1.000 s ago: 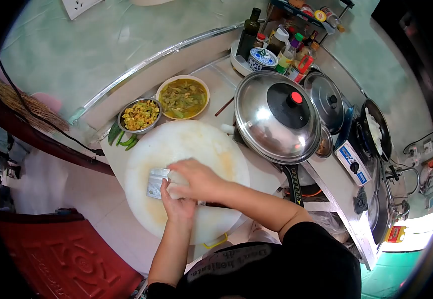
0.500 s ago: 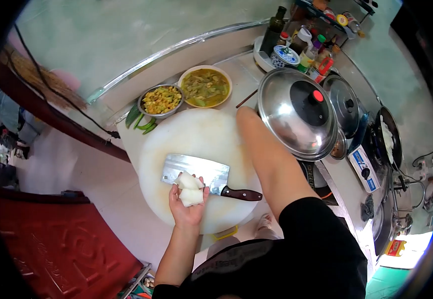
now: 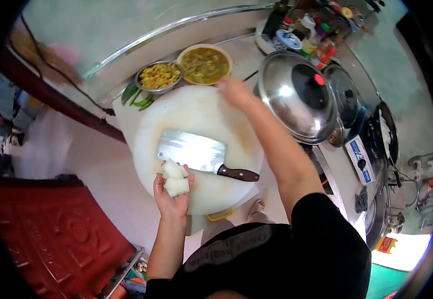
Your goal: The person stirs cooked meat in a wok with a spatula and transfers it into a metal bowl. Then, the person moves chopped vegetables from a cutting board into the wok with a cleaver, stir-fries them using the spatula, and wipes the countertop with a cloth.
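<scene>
My left hand [image 3: 172, 202] is cupped palm-up at the near left edge of the round white chopping board [image 3: 196, 112]. It holds white, smooth-cut vegetable pieces [image 3: 177, 186], whose kind I cannot tell. Just beyond it a cleaver [image 3: 191, 151] lies flat on the board, its dark wooden handle pointing right. Neither hand touches the cleaver. My right hand [image 3: 234, 92] is over the board's far edge, close to a bowl of greenish stew [image 3: 205, 66]. Its fingers look curled in but are blurred, and anything within them is hidden.
A metal bowl of chopped yellow food [image 3: 159, 77] and green peppers [image 3: 142, 102] sit beyond the board. To the right stand a large lidded pot [image 3: 288, 99], a glass lid [image 3: 345, 94], seasoning bottles [image 3: 308, 37] and a wok [image 3: 388, 129]. A red door [image 3: 62, 229] is at left.
My right hand, hidden beside the pot before, has come into sight nearer the stew bowl. My left hand still holds the white pieces. The whole view has shifted slightly.
</scene>
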Tool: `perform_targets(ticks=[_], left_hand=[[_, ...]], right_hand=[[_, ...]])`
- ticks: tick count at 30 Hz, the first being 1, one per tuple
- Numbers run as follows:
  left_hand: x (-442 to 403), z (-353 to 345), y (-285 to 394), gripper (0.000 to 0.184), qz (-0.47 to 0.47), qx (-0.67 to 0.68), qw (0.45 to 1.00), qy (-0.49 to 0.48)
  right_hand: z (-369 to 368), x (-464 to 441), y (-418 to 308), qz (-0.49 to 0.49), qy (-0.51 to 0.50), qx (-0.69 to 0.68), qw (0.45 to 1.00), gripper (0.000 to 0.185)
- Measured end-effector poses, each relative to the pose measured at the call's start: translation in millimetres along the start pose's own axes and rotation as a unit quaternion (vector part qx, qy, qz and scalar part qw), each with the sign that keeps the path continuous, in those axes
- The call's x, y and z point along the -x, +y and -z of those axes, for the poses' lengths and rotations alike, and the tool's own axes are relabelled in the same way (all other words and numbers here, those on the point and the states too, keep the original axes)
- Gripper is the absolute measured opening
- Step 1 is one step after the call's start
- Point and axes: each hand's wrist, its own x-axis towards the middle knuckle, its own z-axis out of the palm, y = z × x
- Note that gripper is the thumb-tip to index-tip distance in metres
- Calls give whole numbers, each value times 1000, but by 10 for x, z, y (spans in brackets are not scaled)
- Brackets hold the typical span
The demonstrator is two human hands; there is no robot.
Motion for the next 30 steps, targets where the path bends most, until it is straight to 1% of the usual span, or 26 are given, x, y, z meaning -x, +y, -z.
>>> perform_targets(ticks=[1,2,3,4,5,6,7,8,10,11,13,14,15,16,17,18,19,20,21,22,23,24,25,27,28,30], left_hand=[[-4,-57,-49,32,14,-3,1000,-10],[3,-132,-101,32,14,-23,1000,-2],[4,-204,-190,32,23,-48,999,3],[-11,-233,-266,33,44,-54,998,2],[12,-369,-389,33,76,-67,995,-14],[108,-567,-494,32,60,-74,994,54],[171,-703,-591,32,37,-79,989,116],[203,-772,-685,32,56,-91,989,98],[256,-903,-890,32,178,-49,981,-56],[318,-1060,-1045,32,198,-59,975,-75],[512,-1404,-1349,33,227,-96,961,-123],[627,-1525,-1546,35,201,-150,945,-210],[635,-1619,-1722,35,206,-153,941,-221],[609,-1711,-1898,36,263,-125,929,-230],[612,-1836,-2085,36,318,-96,914,-233],[740,-2047,-2320,37,308,-132,919,-209],[826,-2214,-2560,37,311,-135,921,-194],[812,-2324,-2785,36,311,-154,915,-207],[796,-2430,-3062,35,309,-173,909,-219],[823,-2558,-3346,34,292,-189,908,-231],[850,-2694,-3648,33,275,-206,906,-246],[825,-2809,-3960,32,285,-205,896,-272],[847,-2956,-4275,31,291,-200,900,-255],[824,-3201,-4910,30,261,-252,882,-301],[887,-3344,-5180,31,250,-277,877,-303],[726,-3508,-5747,34,271,-303,847,-341]], right_hand=[[234,298,-442,-72,-81,-168,980,32],[369,578,-698,-101,-171,-338,920,33],[213,853,-770,50,-77,-339,936,32],[445,1144,-1030,-47,-182,-430,883,28],[285,1345,-1051,30,-124,-359,925,26],[258,1515,-1019,107,-40,-260,959,26],[279,1651,-959,184,39,-145,971,26],[432,1766,-890,169,58,-130,975,26],[867,1977,-799,146,82,-80,983,33],[1067,2075,-710,132,102,-62,984,33],[1456,2290,-528,126,192,-54,972,38],[1656,2430,-411,137,271,-37,952,42],[1919,2597,-283,138,309,-7,941,43],[2229,2809,-124,140,345,22,928,43],[2578,3038,74,103,341,73,931,44],[2825,3273,365,69,382,113,915,41],[3179,3577,633,16,383,181,906,37],[3383,3821,949,-26,435,220,873,31],[3650,4100,1289,-74,447,268,850,28],[3849,4377,1729,-128,433,317,834,29],[4026,4636,2073,-189,400,328,835,31],[4138,4906,2446,-242,342,377,826,36],[4185,5140,2824,-283,296,418,811,42],[4346,5428,3226,-329,176,434,820,44],[4418,5460,3308,-325,178,433,822,44],[4519,5504,3413,-471,35,245,847,42]])
